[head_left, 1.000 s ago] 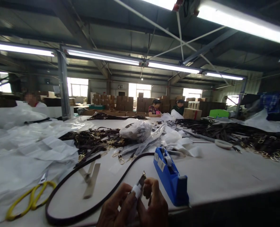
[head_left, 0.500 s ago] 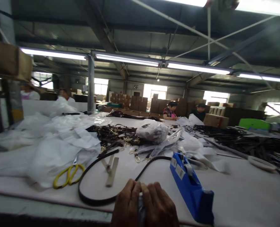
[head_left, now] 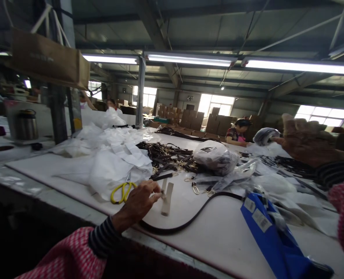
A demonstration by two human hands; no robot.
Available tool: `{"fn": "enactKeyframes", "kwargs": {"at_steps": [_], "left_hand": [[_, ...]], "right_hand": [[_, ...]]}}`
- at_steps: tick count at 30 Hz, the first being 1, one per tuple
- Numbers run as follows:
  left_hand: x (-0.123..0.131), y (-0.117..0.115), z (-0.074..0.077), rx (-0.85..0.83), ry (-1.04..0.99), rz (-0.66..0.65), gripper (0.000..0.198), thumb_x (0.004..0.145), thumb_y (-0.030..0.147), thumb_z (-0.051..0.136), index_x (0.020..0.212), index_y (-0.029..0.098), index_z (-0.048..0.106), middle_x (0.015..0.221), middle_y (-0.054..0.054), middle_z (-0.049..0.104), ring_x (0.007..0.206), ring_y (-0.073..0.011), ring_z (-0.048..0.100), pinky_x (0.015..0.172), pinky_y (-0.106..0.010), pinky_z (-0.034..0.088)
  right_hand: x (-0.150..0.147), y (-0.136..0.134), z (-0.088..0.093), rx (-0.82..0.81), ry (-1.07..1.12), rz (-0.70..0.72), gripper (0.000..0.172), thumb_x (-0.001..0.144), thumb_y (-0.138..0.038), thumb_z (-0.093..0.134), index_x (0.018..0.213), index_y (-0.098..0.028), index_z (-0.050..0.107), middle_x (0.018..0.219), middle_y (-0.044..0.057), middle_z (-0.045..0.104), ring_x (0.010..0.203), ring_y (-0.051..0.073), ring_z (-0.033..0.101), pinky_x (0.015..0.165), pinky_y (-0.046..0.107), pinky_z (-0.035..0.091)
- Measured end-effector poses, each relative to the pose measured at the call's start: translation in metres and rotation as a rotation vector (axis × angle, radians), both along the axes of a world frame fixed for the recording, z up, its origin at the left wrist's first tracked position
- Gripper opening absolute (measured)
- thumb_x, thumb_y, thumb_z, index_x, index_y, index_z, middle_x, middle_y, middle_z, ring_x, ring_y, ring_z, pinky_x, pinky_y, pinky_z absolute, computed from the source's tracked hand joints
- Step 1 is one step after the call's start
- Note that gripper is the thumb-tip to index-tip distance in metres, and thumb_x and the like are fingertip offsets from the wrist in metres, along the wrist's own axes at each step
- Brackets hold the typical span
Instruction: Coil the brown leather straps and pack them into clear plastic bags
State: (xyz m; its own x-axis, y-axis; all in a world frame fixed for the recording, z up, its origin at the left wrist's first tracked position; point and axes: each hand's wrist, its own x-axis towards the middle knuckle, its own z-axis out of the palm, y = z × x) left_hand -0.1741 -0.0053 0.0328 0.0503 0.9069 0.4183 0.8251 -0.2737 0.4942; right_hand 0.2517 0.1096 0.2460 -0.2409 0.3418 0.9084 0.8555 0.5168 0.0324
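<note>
My left hand reaches out over the white table, fingers pinched on a beige strip lying beside a long black strap loop. Yellow-handled scissors lie just to its left. My right hand is raised at the right, blurred, with its fingers curled around a grey plastic-wrapped bundle. Both sleeves are pink check with striped cuffs.
A blue tape dispenser stands at the near right. White plastic sheets, a heap of dark straps with metal clasps and a filled plastic bag cover the middle. A steel flask stands far left. A person works across the table.
My hands have parted: the left has gone out to the beige strip, the right has swung up and right with the wrapped bundle. The view has turned left.
</note>
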Motion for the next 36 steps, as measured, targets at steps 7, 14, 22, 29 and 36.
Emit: {"fn": "enactKeyframes", "kwargs": {"at_steps": [7, 14, 22, 29, 36], "left_hand": [[-0.004, 0.061, -0.013, -0.022, 0.073, -0.045, 0.013, 0.083, 0.016, 0.066, 0.092, 0.020, 0.075, 0.092, -0.007, 0.073, 0.094, -0.0281, 0.068, 0.084, -0.035, 0.049], [0.017, 0.051, 0.027, 0.093, -0.064, -0.144, 0.031, 0.101, 0.030, 0.048, 0.093, 0.020, 0.077, 0.075, -0.002, 0.073, 0.073, -0.0187, 0.068, 0.074, -0.028, 0.049], [0.044, 0.002, 0.063, -0.011, -0.692, -0.396, 0.028, 0.093, 0.041, 0.068, 0.097, 0.015, 0.079, 0.071, -0.002, 0.071, 0.065, -0.0149, 0.061, 0.059, -0.023, 0.046], [0.063, -0.009, -0.008, -0.246, -0.675, -0.330, 0.030, 0.093, 0.045, 0.066, 0.093, 0.017, 0.079, 0.072, -0.003, 0.071, 0.066, -0.0155, 0.061, 0.056, -0.022, 0.041], [0.075, -0.030, -0.039, 0.002, -0.201, -0.380, 0.020, 0.099, 0.028, 0.060, 0.097, 0.023, 0.079, 0.091, -0.006, 0.076, 0.089, -0.0218, 0.068, 0.080, -0.028, 0.048]], "right_hand": [[-0.144, -0.015, -0.091, -0.296, -0.331, 0.125, 0.016, 0.094, -0.029, 0.069, 0.108, -0.021, 0.073, 0.114, 0.011, 0.069, 0.105, 0.027, 0.066, 0.081, 0.038, 0.052], [-0.218, -0.044, -0.184, -0.669, 0.070, 0.560, 0.047, 0.092, -0.014, 0.061, 0.137, -0.024, 0.056, 0.124, 0.007, 0.063, 0.095, 0.018, 0.067, 0.086, 0.035, 0.054], [-0.169, -0.049, -0.165, -0.724, 0.133, 0.505, 0.017, 0.096, -0.025, 0.058, 0.089, -0.020, 0.073, 0.095, 0.003, 0.068, 0.085, 0.017, 0.065, 0.076, 0.028, 0.048], [-0.113, -0.049, -0.180, -0.883, -0.083, 0.219, 0.027, 0.097, -0.017, 0.051, 0.099, -0.019, 0.077, 0.070, 0.002, 0.070, 0.059, 0.016, 0.063, 0.065, 0.028, 0.044], [-0.153, -0.020, -0.221, -0.911, -0.285, 0.072, 0.021, 0.092, -0.032, 0.074, 0.106, -0.017, 0.072, 0.112, 0.008, 0.073, 0.109, 0.024, 0.066, 0.095, 0.038, 0.050]]}}
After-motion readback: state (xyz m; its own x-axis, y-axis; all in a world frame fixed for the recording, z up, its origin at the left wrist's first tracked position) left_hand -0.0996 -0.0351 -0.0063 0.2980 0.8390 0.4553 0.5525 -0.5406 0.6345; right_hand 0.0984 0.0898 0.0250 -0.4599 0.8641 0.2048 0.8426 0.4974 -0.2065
